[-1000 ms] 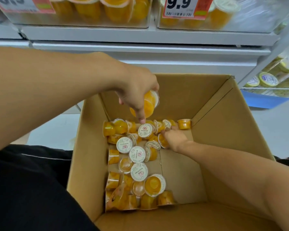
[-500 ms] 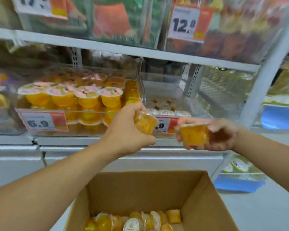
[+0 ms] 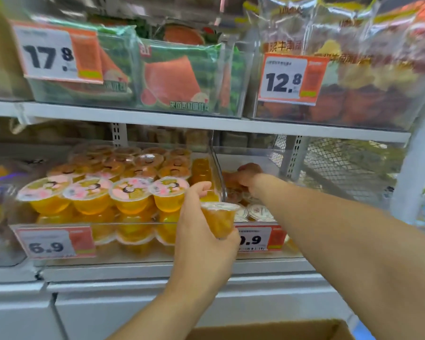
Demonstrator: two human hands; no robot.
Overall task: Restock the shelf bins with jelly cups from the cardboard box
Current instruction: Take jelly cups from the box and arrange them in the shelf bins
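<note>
My left hand (image 3: 201, 231) grips an orange jelly cup (image 3: 219, 218) with a white lid, held upright just in front of the clear shelf bin (image 3: 265, 155) tagged 9.9. My right hand (image 3: 247, 176) reaches deep into that bin, fingers curled over jelly cups at its back; whether it still holds a cup is hidden. Several small white-lidded jelly cups (image 3: 258, 212) lie at the bin's front. Only the top edge of the cardboard box (image 3: 268, 331) shows at the bottom.
The neighbouring bin (image 3: 103, 192) on the left, tagged 6.9, is packed with larger yellow jelly cups. A clear divider (image 3: 216, 168) separates the two bins. Bagged snacks (image 3: 172, 77) fill the shelf above. A white upright (image 3: 412, 180) and wire mesh stand right.
Both hands rose from the box with cups. My right hand went from in front of the bin to deep inside it. My left hand stayed at the bin's front.
</note>
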